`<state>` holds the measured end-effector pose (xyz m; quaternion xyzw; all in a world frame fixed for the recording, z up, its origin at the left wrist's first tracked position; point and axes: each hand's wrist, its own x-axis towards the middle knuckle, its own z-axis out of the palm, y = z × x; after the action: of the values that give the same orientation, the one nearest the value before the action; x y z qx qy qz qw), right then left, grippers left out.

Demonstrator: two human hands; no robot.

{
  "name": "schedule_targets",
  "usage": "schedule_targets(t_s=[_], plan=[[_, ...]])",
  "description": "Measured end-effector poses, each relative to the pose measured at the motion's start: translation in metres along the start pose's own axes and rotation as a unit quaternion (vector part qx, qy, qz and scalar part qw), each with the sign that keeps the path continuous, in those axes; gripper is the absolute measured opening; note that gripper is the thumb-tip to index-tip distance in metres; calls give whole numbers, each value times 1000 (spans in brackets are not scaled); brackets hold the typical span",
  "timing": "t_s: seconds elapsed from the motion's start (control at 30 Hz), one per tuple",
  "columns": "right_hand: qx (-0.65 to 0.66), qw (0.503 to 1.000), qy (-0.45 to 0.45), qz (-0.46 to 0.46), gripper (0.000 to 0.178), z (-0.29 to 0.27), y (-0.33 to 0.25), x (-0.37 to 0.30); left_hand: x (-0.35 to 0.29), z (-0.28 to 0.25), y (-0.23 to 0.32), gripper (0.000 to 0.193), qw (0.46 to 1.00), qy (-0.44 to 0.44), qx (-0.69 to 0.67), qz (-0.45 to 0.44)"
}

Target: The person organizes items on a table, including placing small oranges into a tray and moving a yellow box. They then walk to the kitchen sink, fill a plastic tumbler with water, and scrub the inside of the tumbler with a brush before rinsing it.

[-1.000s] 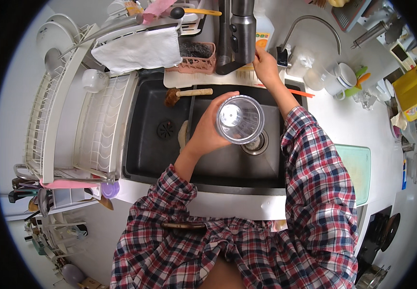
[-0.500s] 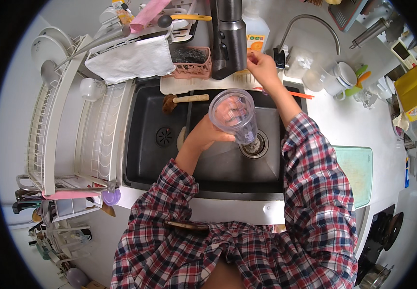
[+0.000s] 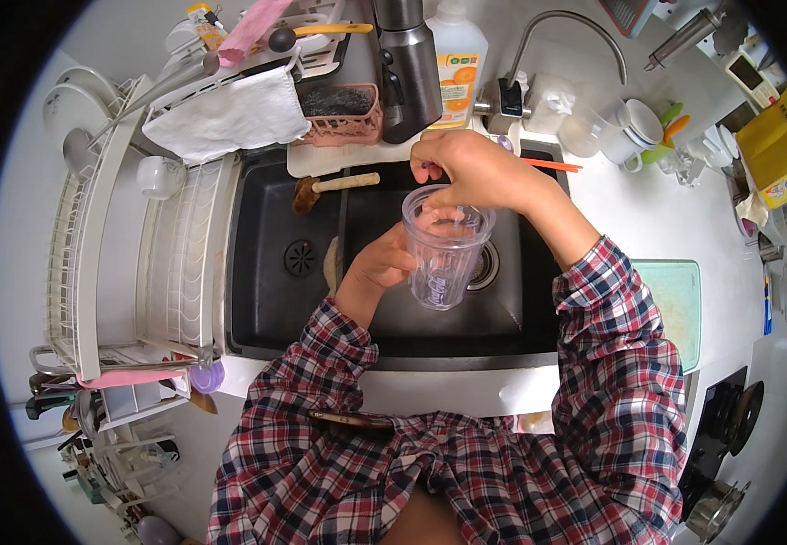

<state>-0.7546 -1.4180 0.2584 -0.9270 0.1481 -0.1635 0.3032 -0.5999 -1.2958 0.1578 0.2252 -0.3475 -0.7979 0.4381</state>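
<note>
My left hand is wrapped round a clear plastic cup from its left side. The cup has pale lettering and tilts above the right basin of the dark sink. Over the cup's rim is my right hand, its fingers curled in and the thumb close to the rim. A small purple spot shows at its fingertips; what they hold, if anything, I cannot make out. Behind the right wrist lie thin orange sticks. A wooden-handled brush rests in the left basin, near the divider.
At the back stand a pink basket, a dark steel bottle, an orange-labelled jug and a curved faucet. A white dish rack is at left. On the right counter are mugs and a pale green board.
My right hand has come from beside the jug toward me, to the cup's rim. The cup has moved slightly nearer, and its side now shows more.
</note>
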Motion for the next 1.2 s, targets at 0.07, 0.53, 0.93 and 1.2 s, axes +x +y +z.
schedule_targets(t_s=[0.07, 0.53, 0.93, 1.2], plan=[[3, 1000, -4, -7, 25, -1, 0, 0, -1, -3, -2, 98, 1000, 10, 7, 4], [64, 977, -40, 199, 9, 34, 91, -33, -26, -5, 0, 92, 999, 2, 16, 46], [-119, 960, 83, 238, 22, 64, 89, -47, -28, 4, 18, 98, 950, 143, 256, 110], [-39, 948, 270, 163, 23, 38, 111, 16, 5, 6, 23, 93, 964, 142, 178, 134]])
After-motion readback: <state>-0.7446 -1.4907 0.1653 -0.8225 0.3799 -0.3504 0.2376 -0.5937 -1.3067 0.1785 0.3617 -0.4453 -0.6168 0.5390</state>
